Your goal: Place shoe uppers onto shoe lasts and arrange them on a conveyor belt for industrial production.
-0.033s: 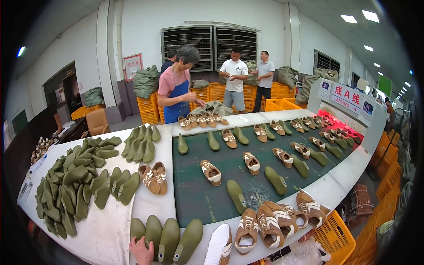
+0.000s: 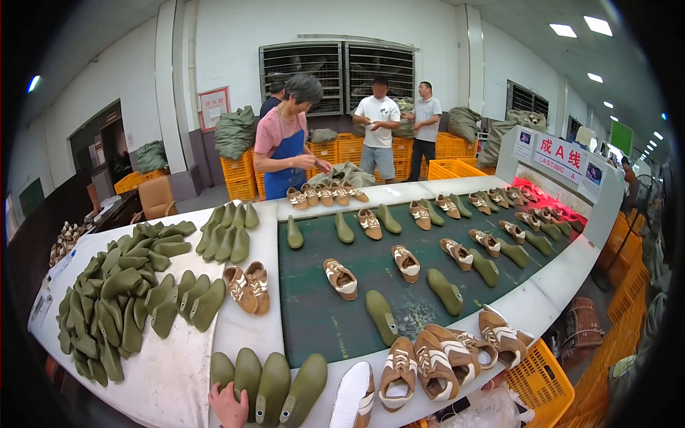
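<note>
Left hand (image 2: 229,408) touches the near ends of the leftmost green lasts (image 2: 247,378), rowed on the white surface (image 2: 241,332); grasp or mere contact, cannot tell. Right hand out of view. Risk: sideways nudge may topple the row, given tight spacing.
</note>
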`<action>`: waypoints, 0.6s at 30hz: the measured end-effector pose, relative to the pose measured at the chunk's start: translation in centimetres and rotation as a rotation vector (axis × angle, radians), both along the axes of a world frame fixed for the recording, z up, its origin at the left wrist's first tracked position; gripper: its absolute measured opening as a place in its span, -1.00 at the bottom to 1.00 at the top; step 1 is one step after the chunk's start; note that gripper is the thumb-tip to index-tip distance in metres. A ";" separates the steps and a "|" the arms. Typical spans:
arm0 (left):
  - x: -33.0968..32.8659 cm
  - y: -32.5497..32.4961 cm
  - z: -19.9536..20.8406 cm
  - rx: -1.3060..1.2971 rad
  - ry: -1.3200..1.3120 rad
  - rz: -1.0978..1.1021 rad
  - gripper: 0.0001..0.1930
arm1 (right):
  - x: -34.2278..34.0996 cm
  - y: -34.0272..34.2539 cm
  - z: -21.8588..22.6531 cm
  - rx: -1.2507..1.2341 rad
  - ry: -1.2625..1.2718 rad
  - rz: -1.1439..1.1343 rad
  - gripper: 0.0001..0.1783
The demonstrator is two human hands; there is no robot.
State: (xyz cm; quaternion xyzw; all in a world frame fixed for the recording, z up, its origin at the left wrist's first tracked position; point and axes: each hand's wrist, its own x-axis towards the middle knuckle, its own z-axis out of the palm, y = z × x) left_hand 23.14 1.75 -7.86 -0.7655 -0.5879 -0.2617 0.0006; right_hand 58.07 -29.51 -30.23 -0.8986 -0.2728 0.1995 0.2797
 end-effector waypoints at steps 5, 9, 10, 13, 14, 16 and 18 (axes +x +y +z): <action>-0.3 0.0 -0.4 0.054 0.039 0.003 -0.61 | -0.6 0.4 1.6 -0.037 0.063 -0.033 -0.50; -0.1 0.1 -0.4 0.059 0.037 0.012 -0.62 | -0.7 0.5 1.7 -0.013 0.015 -0.084 -0.51; 0.0 0.0 -0.3 0.063 0.035 0.011 -0.63 | -0.6 0.3 1.4 -0.009 0.019 -0.075 -0.50; -0.1 0.3 -0.6 0.078 0.040 0.006 -0.63 | -0.8 0.4 1.1 -0.016 0.087 -0.119 -0.47; -0.3 0.3 -0.6 0.092 0.049 0.008 -0.63 | -1.0 0.7 1.6 -0.017 0.088 -0.114 -0.47; -1.1 1.0 -3.0 0.141 -0.010 0.023 -0.64 | -1.4 1.1 2.7 0.004 0.094 -0.150 -0.46; -0.9 1.1 -3.3 0.187 -0.078 0.021 -0.65 | -1.2 0.8 1.9 -0.010 0.071 -0.151 -0.45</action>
